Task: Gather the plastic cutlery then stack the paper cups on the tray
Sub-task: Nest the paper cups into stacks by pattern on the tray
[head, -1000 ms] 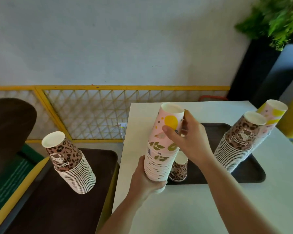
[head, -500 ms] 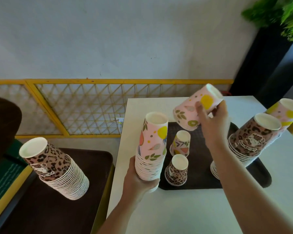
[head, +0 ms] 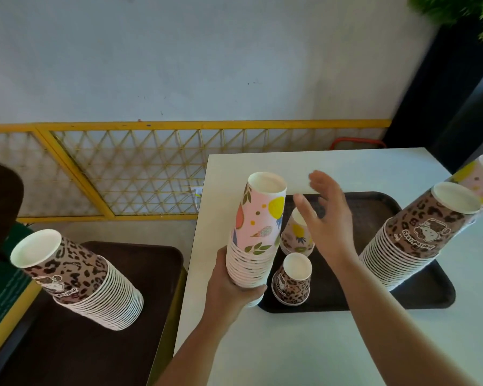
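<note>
Head view. I take the dark tray (head: 418,298) on the white worktop (head: 304,346) as my landmark.

Left hand (head: 229,291) sits at the tray's near-left corner, fingers clamped round the lower rims of a pink fruit-print cup stack (head: 258,232), cups upside down, stack tilted slightly.

Right hand (head: 328,221) hovers above the tray's left half, fingers spread apart and straight, holding nothing that I can see.

On the tray, left part: a single leopard-print cup (head: 292,278) stands upside down near the front edge; just behind it a single fruit-print cup (head: 296,235), partly hidden by the right hand.

On the tray's right side: a tall leopard-print stack (head: 413,238) leans toward the camera. Behind it, at the frame's right edge, another pink stack (head: 480,176), cut off; I cannot tell whether it rests on the tray.

Well left of the tray, off the worktop: a second brown tray (head: 67,349) on a lower surface, carrying a leaning leopard-print stack (head: 76,277).

Behind the tray: a yellow lattice fence (head: 140,174) against a pale wall.
</note>
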`<state>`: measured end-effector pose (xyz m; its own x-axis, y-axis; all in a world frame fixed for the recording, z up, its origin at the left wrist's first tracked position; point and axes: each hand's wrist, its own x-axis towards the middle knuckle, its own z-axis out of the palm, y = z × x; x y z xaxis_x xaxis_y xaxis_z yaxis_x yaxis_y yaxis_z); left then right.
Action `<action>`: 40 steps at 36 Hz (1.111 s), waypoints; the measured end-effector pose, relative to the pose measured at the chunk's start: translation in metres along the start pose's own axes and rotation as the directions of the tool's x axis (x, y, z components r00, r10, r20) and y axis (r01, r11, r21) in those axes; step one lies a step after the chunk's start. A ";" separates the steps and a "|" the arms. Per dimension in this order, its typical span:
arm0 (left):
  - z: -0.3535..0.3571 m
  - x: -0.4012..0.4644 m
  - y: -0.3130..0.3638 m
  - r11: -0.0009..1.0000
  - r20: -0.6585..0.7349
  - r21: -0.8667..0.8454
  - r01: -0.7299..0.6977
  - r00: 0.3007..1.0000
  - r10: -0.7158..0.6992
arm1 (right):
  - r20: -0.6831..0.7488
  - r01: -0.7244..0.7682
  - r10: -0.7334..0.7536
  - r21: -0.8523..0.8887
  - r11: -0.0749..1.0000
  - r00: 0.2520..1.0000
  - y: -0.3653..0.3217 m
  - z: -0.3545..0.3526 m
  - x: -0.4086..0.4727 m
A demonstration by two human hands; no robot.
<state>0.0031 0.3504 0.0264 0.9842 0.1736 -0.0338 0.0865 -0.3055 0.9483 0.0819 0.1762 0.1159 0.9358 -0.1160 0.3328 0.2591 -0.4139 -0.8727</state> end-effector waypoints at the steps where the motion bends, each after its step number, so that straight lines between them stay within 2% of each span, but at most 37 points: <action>1: 0.000 0.001 0.000 1.000 -0.006 0.007 -0.007 1.000 0.007 | 0.067 0.039 -0.041 0.039 0.998 0.997 -0.010 -0.001 -0.003; 4: 0.002 0.002 0.004 1.000 -0.013 0.018 -0.016 1.000 0.016 | 0.258 0.051 -0.075 0.096 0.994 0.963 -0.034 0.000 -0.012; 6: 0.004 0.002 0.006 0.999 -0.018 0.022 -0.024 1.000 0.024 | 0.303 0.031 -0.056 0.089 0.996 0.951 -0.040 0.002 -0.016; 10: 0.006 0.001 0.009 0.999 -0.018 0.031 -0.036 0.999 0.037 | 0.278 0.052 -0.068 0.062 0.997 0.958 -0.044 0.001 -0.017; 19: 0.010 -0.002 0.015 0.999 -0.031 0.025 -0.046 0.998 0.047 | 0.180 0.049 -0.086 0.203 0.978 0.980 -0.050 -0.009 -0.008; 23: 0.011 -0.002 0.014 0.999 -0.037 0.024 -0.047 0.998 0.048 | 0.103 -0.017 -0.020 0.345 0.938 0.994 -0.052 -0.015 0.002; 26: 0.011 -0.002 0.012 0.998 -0.043 0.031 -0.045 0.998 0.046 | 0.041 -0.083 0.072 0.500 0.862 0.997 -0.047 -0.022 0.014; 28: 0.010 -0.001 0.011 0.998 -0.046 0.044 -0.041 0.998 0.043 | -0.020 -0.076 0.104 0.552 0.831 0.994 -0.044 -0.028 0.022; 32: 0.011 0.001 0.007 0.998 -0.060 0.060 -0.028 0.998 0.031 | -0.146 -0.047 0.141 0.514 0.856 0.979 -0.032 -0.033 0.032; 36: 0.011 0.004 0.006 0.998 -0.060 0.064 -0.021 0.998 0.025 | -0.196 -0.097 0.204 0.447 0.889 0.959 -0.012 -0.028 0.033; 40: 0.012 0.007 0.006 0.999 -0.048 0.037 -0.007 0.999 0.009 | -0.256 -0.134 0.200 0.255 0.958 0.946 0.008 -0.022 0.028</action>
<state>0.0122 0.3384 0.0282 0.9764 0.2156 -0.0106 0.0855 -0.3413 0.9361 0.1048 0.1499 0.1259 0.8758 -0.4236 0.2313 0.1836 -0.1508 -0.9714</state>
